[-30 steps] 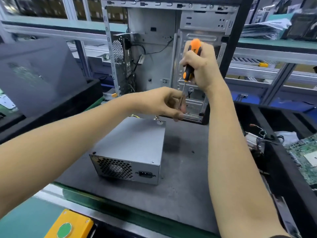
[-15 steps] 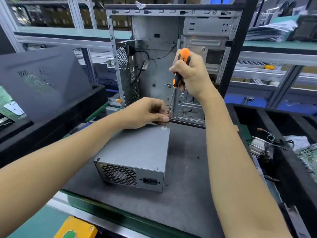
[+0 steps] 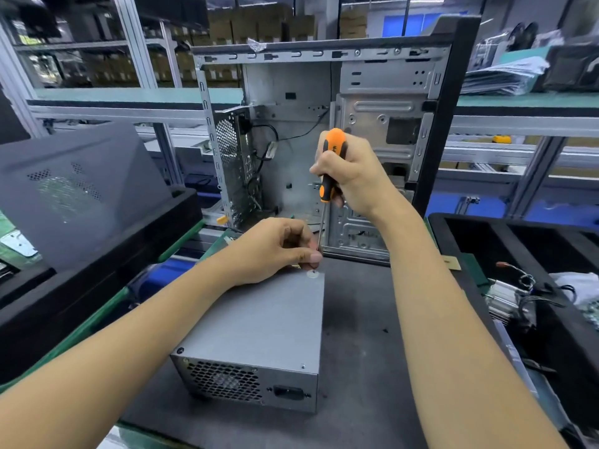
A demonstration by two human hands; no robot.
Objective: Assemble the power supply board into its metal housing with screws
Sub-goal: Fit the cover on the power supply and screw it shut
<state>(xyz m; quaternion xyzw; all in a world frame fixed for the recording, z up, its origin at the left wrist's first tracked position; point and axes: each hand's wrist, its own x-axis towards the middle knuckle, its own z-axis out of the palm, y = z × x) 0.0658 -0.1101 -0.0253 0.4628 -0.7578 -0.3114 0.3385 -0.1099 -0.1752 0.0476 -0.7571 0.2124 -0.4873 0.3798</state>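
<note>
Grey power supply housing sat on the dark bench, right hand gripped an orange screwdriver upright (tip at the housing's 1 o'clock corner), left hand pinched its shaft just above a screw hole.

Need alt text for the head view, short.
A right hand holds an orange-handled screwdriver upright over the far right corner of a grey metal power supply box, while the left hand steadies its tip. An open computer case stands behind.
</note>
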